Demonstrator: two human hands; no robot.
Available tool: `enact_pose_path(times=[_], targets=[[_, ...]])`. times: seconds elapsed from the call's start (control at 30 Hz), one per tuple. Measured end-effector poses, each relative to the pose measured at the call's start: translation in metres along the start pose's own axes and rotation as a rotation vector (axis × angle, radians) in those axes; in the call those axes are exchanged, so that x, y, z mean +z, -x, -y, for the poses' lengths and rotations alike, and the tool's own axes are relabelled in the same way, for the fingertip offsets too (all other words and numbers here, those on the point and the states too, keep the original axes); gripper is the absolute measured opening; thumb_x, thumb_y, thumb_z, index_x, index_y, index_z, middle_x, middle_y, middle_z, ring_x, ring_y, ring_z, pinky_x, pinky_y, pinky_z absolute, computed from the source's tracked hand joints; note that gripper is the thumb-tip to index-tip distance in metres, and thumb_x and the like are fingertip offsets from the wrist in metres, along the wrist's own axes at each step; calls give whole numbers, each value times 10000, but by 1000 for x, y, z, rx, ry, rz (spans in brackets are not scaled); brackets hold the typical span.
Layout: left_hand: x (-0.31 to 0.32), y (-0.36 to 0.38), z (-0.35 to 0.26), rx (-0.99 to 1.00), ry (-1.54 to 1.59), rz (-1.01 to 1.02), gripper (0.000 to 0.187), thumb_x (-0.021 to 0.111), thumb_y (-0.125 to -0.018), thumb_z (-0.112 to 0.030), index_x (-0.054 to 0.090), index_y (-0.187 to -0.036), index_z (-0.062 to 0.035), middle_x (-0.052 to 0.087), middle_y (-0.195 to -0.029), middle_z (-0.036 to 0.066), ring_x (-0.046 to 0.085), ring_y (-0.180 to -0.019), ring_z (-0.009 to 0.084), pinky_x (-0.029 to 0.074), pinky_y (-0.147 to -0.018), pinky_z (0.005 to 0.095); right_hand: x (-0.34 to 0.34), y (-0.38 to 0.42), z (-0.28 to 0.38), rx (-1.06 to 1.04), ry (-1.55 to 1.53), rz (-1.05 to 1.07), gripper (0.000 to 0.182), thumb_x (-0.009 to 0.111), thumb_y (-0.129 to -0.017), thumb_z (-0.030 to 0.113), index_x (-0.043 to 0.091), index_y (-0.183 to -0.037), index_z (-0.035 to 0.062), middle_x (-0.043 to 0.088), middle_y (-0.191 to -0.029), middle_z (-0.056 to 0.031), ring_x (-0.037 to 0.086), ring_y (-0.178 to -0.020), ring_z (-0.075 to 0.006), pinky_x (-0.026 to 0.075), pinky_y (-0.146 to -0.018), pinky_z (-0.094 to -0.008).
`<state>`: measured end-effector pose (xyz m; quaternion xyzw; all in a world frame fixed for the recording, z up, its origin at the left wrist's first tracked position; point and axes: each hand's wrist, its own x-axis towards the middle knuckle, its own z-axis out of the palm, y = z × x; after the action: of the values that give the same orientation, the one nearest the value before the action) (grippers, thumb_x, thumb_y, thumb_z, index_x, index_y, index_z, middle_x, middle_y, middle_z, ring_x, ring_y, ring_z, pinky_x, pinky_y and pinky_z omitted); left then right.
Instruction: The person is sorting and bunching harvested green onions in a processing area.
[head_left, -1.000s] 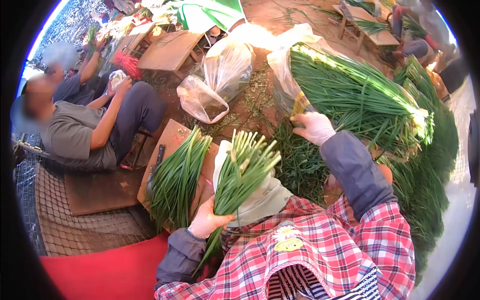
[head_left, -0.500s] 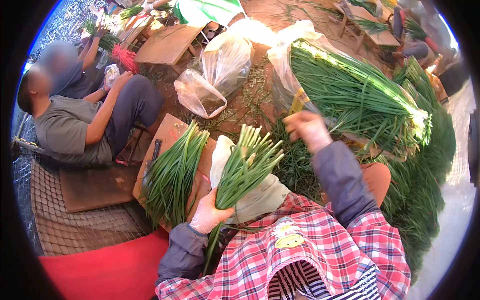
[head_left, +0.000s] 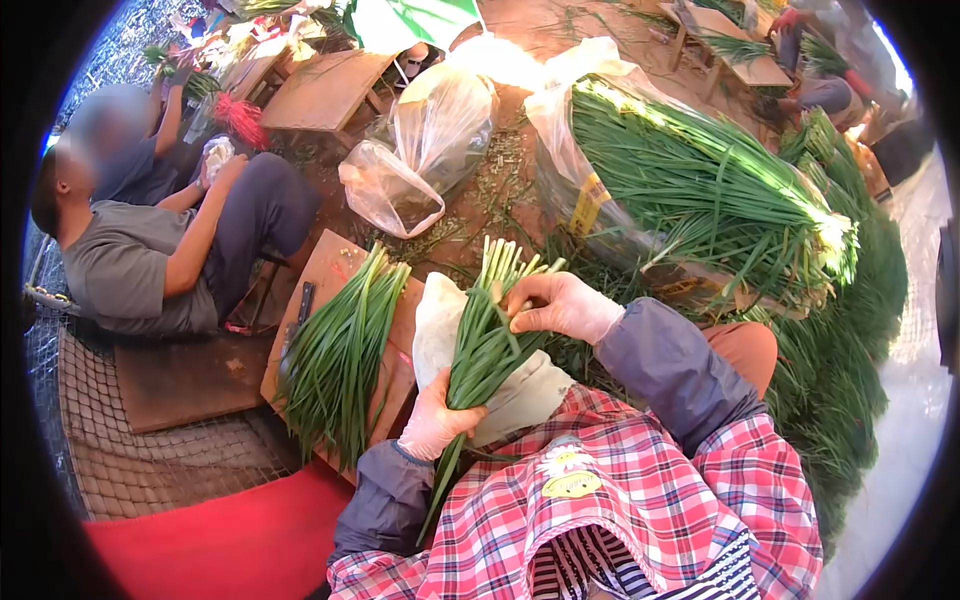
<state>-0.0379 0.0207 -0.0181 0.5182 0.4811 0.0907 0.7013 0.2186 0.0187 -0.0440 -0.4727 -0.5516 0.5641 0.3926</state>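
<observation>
My left hand (head_left: 440,414), in a thin clear glove, is wrapped around the middle of a bunch of garlic chives (head_left: 484,352). Its pale cut ends point away from me and its leaf tips hang down past my wrist. At the bunch's upper right, my right hand (head_left: 560,306) is closed in a pinch on chive stalks near the pale ends; exactly which stalks is hidden by the fingers. Beneath the bunch, a pale cloth (head_left: 437,318) covers my lap. To the left, a second pile of chives (head_left: 345,350) lies on a wooden board (head_left: 335,258).
A knife (head_left: 306,300) lies at the board's left edge. Behind stand a tied plastic bag (head_left: 440,135) and a large open bag of chives (head_left: 690,160). Loose chives (head_left: 840,380) are heaped at right. A seated person (head_left: 150,260) is at left, near other low tables (head_left: 325,92).
My right hand has come left and down from beside the large bag to the bunch and now pinches it. My left hand keeps its hold; the bunch's stalks are drawn closer together.
</observation>
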Motion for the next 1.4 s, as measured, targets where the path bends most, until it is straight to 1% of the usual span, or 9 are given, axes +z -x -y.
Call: enact_pose_path(times=[0.33, 0.5, 0.67, 0.8, 0.93, 1.0, 1.13, 1.27, 1.4], targets=[[12, -12, 6, 34, 75, 30, 531, 694, -690, -26, 478, -1174, -4, 585, -825, 36, 538, -582, 110, 450, -514, 243, 24, 5, -6, 389, -512, -115, 252, 669, -806, 108, 605, -1031, 14, 638, -833, -31, 587, -690, -105, 467, -607, -250], [3, -6, -2, -21, 43, 86, 545, 695, -690, -26, 462, -1182, 6, 594, -846, 56, 548, -588, 121, 453, -522, 248, 10, 13, -12, 221, -705, -428, 220, 639, -829, 139, 605, -995, 0, 601, -725, -30, 572, -589, -117, 461, -442, -257], [-24, 11, 7, -110, 76, 70, 550, 687, -689, 3, 461, -1191, 14, 600, -877, 74, 558, -595, 130, 449, -505, 244, -115, 48, -39, -91, -944, -1034, 310, 664, -809, 167, 596, -1084, 40, 637, -749, -79, 613, -636, -189, 532, -622, -343], [-20, 14, 7, -60, 47, 8, 518, 678, -688, 15, 485, -1168, 7, 603, -843, 60, 548, -588, 118, 450, -505, 252, -91, 39, -30, 155, 889, -500, 543, 709, -721, 88, 542, -1237, 101, 639, -1002, -113, 617, -861, -232, 499, -771, -318], [-7, 10, 2, 1, -220, -14, 502, 668, -687, -8, 498, -1160, 6, 600, -816, 50, 542, -591, 111, 439, -517, 254, -16, 9, 32, -510, 737, -200, 552, 736, -655, 176, 569, -1181, 173, 627, -980, -110, 612, -881, -291, 492, -788, -367], [-6, 8, 2, 75, -364, -42, 479, 660, -686, -10, 507, -1139, 5, 595, -836, 53, 535, -597, 109, 426, -527, 248, 9, 2, 30, -304, 969, 128, 347, 690, -676, 205, 632, -1015, 158, 627, -812, -77, 616, -771, -291, 497, -730, -383], [-6, 15, -4, -4, -248, 9, 509, 669, -687, -25, 492, -1163, 7, 594, -827, 49, 536, -578, 108, 435, -521, 246, -7, -11, 5, -330, 1172, -195, 109, 571, -777, 173, 666, -820, 140, 611, -724, -80, 618, -696, -274, 506, -624, -389], [-20, 26, -2, -90, -100, 48, 547, 673, -698, -41, 477, -1207, 3, 600, -830, 48, 538, -579, 109, 441, -516, 247, -94, -8, -45, 449, 1374, -204, 219, 601, -786, 220, 653, -967, 108, 637, -799, -127, 627, -766, -305, 505, -666, -400], [-20, 19, 8, -76, -95, 24, 542, 675, -694, -41, 475, -1196, 4, 594, -833, 48, 534, -578, 108, 439, -515, 245, -56, 16, 10, -107, 993, -210, 579, 729, -671, 352, 562, -1169, 111, 638, -844, -158, 613, -845, -330, 481, -739, -408]])
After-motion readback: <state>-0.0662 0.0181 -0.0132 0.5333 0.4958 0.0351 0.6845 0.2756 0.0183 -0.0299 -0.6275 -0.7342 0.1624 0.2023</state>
